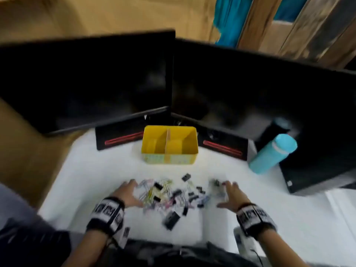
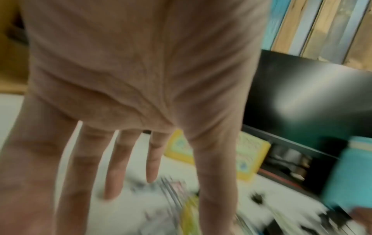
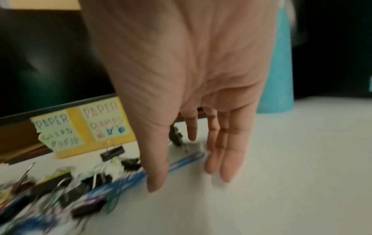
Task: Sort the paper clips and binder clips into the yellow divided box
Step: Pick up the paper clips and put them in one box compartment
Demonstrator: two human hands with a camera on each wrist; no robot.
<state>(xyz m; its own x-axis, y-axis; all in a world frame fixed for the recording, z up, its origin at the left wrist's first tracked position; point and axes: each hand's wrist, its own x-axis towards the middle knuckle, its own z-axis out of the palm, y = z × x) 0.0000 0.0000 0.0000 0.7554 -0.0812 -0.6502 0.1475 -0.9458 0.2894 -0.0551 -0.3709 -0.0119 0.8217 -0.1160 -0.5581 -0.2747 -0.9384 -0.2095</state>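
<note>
The clips [image 1: 171,193] lie in a mixed pile on the white bench [image 1: 96,174], in front of the yellow box [image 1: 169,144]. The box has two parts inside. The left hand [image 1: 128,193] is at the pile's left edge and the right hand [image 1: 232,195] at its right edge. Both have straight, spread fingers [image 3: 227,159] and hold nothing. A blue bottle [image 1: 273,153] stands right of the box.

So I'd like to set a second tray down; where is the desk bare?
Bare desk lies between the yellow box and the clip pile, left of the left hand, and right of the right hand below the teal bottle. Between the hands it is crowded.
</note>
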